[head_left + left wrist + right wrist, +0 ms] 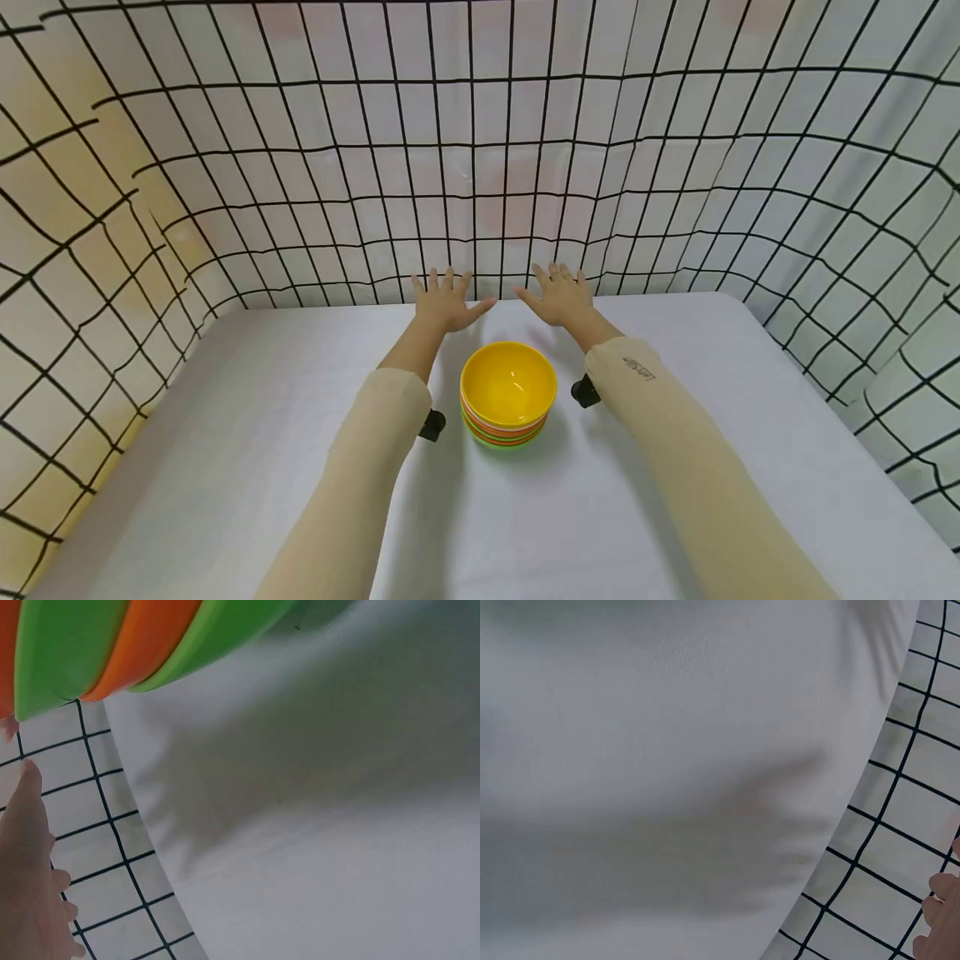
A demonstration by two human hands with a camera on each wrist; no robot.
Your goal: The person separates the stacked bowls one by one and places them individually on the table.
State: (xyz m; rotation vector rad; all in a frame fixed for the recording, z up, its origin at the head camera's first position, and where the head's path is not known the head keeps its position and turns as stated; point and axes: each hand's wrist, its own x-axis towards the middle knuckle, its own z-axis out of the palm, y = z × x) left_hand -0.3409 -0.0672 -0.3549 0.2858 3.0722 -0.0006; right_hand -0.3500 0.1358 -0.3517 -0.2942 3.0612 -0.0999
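A nested stack of bowls (508, 385) stands on the white table, a yellow bowl on top and orange and green rims showing beneath. My left hand (444, 305) reaches past the stack on its left, fingers spread and straight, holding nothing. On the other side my right hand (558, 297) is held likewise, fingers spread, thumb pointing toward the left thumb. Both hands are over the far edge of the table. In the left wrist view, green and orange bowl sides (75, 645) fill the top corner, with the left hand (26, 870) at the edge. Only fingertips (939, 907) show in the right wrist view.
The white table (300, 433) spreads around the stack. Behind it and along both sides rises a black wire grid (472, 150) backed by pale sheeting. Each wrist carries a small black camera, and pale sleeves (360, 467) cover the forearms. Arm shadows fall on the tabletop.
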